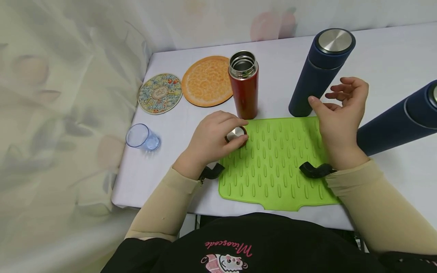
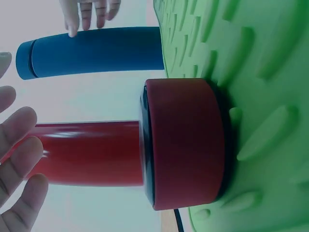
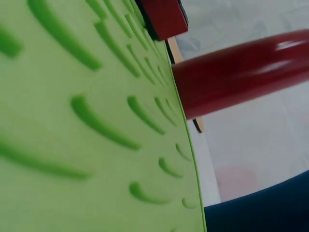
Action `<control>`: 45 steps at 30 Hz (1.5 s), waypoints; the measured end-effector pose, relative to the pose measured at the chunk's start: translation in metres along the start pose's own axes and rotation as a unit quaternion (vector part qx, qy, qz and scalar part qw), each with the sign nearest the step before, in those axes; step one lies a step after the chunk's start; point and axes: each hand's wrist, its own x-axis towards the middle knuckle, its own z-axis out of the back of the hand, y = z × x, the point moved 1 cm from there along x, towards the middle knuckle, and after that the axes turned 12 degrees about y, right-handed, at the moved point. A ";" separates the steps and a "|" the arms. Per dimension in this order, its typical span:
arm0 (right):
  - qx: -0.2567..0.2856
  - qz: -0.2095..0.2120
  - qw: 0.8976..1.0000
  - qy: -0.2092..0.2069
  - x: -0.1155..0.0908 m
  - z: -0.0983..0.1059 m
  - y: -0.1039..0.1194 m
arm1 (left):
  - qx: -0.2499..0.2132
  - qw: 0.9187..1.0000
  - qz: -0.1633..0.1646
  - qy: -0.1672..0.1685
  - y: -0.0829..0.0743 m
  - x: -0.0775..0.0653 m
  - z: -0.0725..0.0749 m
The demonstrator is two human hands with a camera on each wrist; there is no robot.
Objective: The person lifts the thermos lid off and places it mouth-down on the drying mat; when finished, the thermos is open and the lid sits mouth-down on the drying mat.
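A red lid [image 2: 186,142] with a silver top stands on the green studded mat [image 1: 280,163], near its back left corner. My left hand [image 1: 213,136] hovers over it; in the left wrist view the fingers are spread and apart from the lid. Behind the mat, the red thermos [image 1: 246,94] stands upright without its lid, its steel neck showing. My right hand [image 1: 345,113] is beside a dark blue thermos [image 1: 315,76], fingers loosely bent and holding nothing. Its thumb overlaps the flask's lower side in the head view. That flask is upright with its silver-topped lid on.
A second dark blue thermos [image 1: 392,123] stands right of my right forearm. At the left are a small blue glass [image 1: 145,138], a patterned round mat [image 1: 159,94] and an orange round mat [image 1: 206,81]. A curtain [image 1: 68,113] hangs along the table's left side.
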 end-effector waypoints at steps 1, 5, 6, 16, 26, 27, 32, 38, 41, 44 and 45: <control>-0.025 -0.018 1.000 0.008 0.002 0.000 -0.001 | -0.001 1.000 0.001 -0.001 0.000 0.000 0.000; -0.083 -0.062 0.994 0.043 0.011 0.001 -0.006 | -0.004 1.000 0.002 -0.004 0.000 -0.002 0.000; -0.085 -0.065 0.993 0.050 0.013 0.001 -0.007 | -0.005 1.000 0.002 -0.004 0.000 -0.002 0.000; -0.114 -0.038 0.991 0.064 0.018 0.000 -0.011 | -0.013 1.000 -0.007 -0.015 -0.002 -0.001 0.002; -0.088 0.025 0.995 0.051 0.013 -0.001 -0.009 | -0.022 0.998 -0.034 -0.042 -0.012 0.003 0.018; -0.083 0.033 0.995 0.052 0.012 -0.002 -0.008 | -0.022 0.998 -0.038 -0.044 -0.013 0.004 0.020; -0.060 0.073 0.992 0.082 0.002 -0.004 0.005 | -0.013 0.996 -0.063 -0.065 -0.021 0.008 0.038; -0.074 0.125 0.973 0.181 -0.013 -0.006 0.009 | 0.005 0.991 -0.100 -0.089 -0.033 0.019 0.073; -0.101 0.136 0.958 0.232 -0.021 -0.006 0.009 | 0.014 0.989 -0.118 -0.092 -0.042 0.024 0.092; -0.123 0.141 0.944 0.273 -0.030 -0.007 0.012 | 0.009 0.988 -0.135 -0.076 -0.051 0.029 0.107; -0.129 0.145 0.938 0.287 -0.033 -0.007 0.013 | 0.002 0.988 -0.140 -0.065 -0.054 0.031 0.111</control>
